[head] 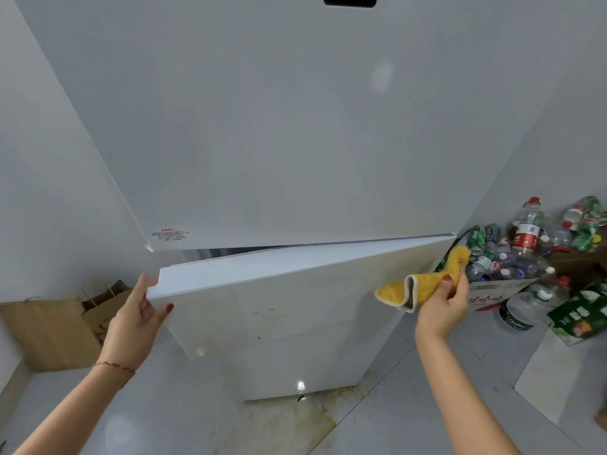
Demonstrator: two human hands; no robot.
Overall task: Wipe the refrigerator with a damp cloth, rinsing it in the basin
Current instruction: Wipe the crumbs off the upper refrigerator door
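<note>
Head view: you face a tall white refrigerator (262, 126), its smooth, glossy upper door closed and a small red-printed label (169, 234) near that door's lower left corner. The lower door (279, 310) stands ajar, a flat slab with a white top edge and a cream front flecked with small dark spots. Your left hand (138, 323) is clamped on the door's free upper corner, thumb on the front face, fingers behind the edge. Your right hand (443, 307) is closed around a yellow cloth (423, 284), nubbly, with a pale hem, bunched into soft folds just beside the door's hinged end. Crumpled clear plastic bottles (522, 247) heap at the right. Brown paper bags (59, 326) sit at the left. The tiled floor (295, 421) shows rusty stains under the door.
</note>
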